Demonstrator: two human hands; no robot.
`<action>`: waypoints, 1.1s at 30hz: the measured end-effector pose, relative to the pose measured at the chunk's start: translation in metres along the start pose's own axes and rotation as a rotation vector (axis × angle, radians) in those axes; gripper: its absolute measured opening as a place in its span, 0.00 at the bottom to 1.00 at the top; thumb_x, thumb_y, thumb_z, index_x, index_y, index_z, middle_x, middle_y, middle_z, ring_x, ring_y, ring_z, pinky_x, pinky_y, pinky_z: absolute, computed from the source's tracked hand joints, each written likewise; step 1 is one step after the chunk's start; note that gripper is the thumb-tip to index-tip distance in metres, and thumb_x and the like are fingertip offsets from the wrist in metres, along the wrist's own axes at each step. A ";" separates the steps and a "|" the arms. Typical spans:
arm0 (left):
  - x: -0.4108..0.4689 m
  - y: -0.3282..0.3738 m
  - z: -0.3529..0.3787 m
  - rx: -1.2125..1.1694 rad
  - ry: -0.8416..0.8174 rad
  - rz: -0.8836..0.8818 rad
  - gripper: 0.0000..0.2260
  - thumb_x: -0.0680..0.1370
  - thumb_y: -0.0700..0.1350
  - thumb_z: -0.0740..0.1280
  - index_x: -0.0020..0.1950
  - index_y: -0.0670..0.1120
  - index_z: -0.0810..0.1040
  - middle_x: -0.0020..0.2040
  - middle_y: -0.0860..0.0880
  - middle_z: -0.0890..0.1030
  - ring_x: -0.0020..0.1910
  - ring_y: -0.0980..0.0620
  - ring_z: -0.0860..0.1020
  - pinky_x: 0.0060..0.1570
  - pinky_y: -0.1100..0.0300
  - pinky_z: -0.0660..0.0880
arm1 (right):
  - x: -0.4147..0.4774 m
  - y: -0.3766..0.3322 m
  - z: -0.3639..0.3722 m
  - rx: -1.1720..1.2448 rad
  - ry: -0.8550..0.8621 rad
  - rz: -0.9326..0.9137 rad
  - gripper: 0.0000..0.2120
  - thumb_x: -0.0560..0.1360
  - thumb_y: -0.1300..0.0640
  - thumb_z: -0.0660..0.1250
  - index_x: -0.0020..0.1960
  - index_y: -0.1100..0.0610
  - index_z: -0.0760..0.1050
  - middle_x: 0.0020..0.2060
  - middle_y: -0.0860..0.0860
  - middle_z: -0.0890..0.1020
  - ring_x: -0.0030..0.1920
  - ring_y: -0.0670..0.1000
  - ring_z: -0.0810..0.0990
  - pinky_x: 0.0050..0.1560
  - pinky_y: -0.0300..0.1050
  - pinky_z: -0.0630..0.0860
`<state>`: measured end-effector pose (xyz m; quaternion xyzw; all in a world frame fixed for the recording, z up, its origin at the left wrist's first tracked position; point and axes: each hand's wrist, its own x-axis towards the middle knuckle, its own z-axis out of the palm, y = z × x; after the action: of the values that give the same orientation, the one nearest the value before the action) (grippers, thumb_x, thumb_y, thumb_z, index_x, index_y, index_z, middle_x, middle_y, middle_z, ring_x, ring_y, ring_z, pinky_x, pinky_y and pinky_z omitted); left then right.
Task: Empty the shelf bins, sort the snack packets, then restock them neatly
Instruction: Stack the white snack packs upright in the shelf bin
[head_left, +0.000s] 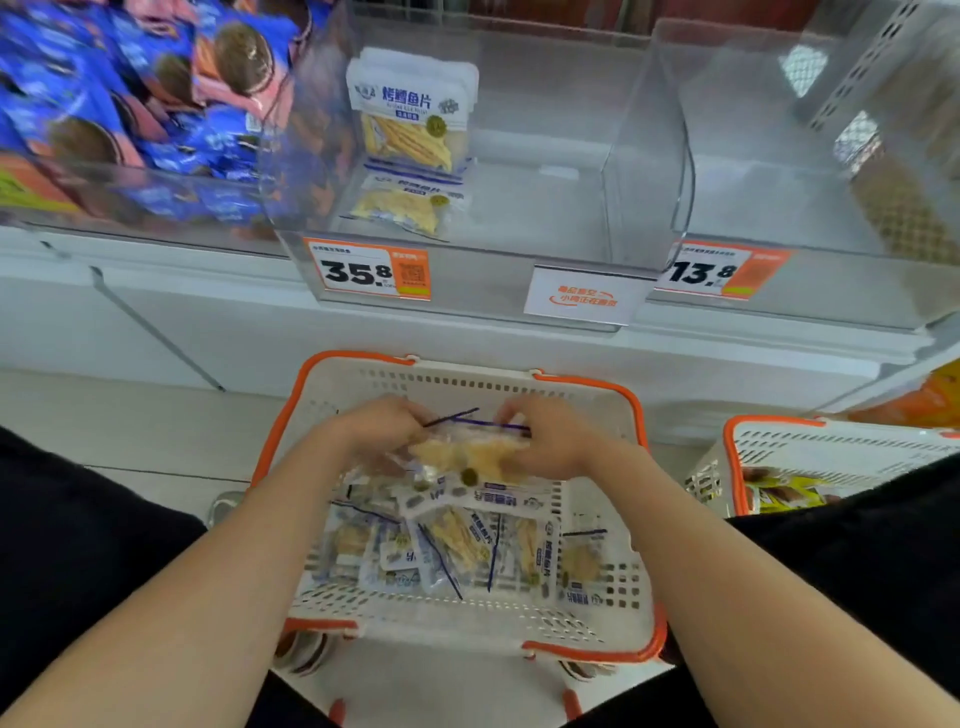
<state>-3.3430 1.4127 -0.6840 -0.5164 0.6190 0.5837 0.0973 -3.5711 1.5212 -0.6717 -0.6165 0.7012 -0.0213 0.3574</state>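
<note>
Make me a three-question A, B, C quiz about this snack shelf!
1. Where in the middle bin do the upright fish packets stand? A left side B right side C outside it
2. What colour rims the basket? A green B orange C purple
3. What are the left hand and right hand doing? A hanging empty B waving C holding a packet bundle over the basket
Answers: 1 A, they stand by its left wall. 2 B, orange edges the white basket. 3 C, both grip it.
</note>
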 end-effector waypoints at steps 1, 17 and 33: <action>-0.006 0.006 -0.002 -0.054 -0.059 -0.009 0.10 0.84 0.40 0.62 0.60 0.47 0.82 0.50 0.45 0.82 0.46 0.47 0.80 0.38 0.56 0.80 | -0.002 -0.005 -0.002 0.049 0.028 -0.006 0.24 0.71 0.48 0.79 0.62 0.47 0.71 0.51 0.47 0.80 0.49 0.50 0.79 0.46 0.47 0.76; -0.145 0.096 -0.069 0.165 -0.069 0.478 0.15 0.75 0.49 0.79 0.59 0.47 0.84 0.54 0.46 0.87 0.49 0.53 0.83 0.50 0.58 0.77 | -0.043 -0.086 -0.063 0.011 0.280 -0.395 0.22 0.73 0.42 0.78 0.33 0.51 0.70 0.26 0.46 0.68 0.28 0.46 0.66 0.34 0.42 0.64; -0.144 0.158 -0.109 0.334 0.651 0.825 0.17 0.81 0.48 0.72 0.69 0.53 0.75 0.57 0.55 0.85 0.56 0.53 0.82 0.59 0.47 0.78 | -0.037 -0.139 -0.170 0.380 0.918 -0.238 0.51 0.66 0.44 0.82 0.80 0.46 0.56 0.65 0.49 0.74 0.61 0.50 0.77 0.61 0.52 0.77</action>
<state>-3.3454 1.3647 -0.4490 -0.3626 0.8522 0.2775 -0.2554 -3.5429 1.4505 -0.4625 -0.5433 0.6946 -0.4577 0.1135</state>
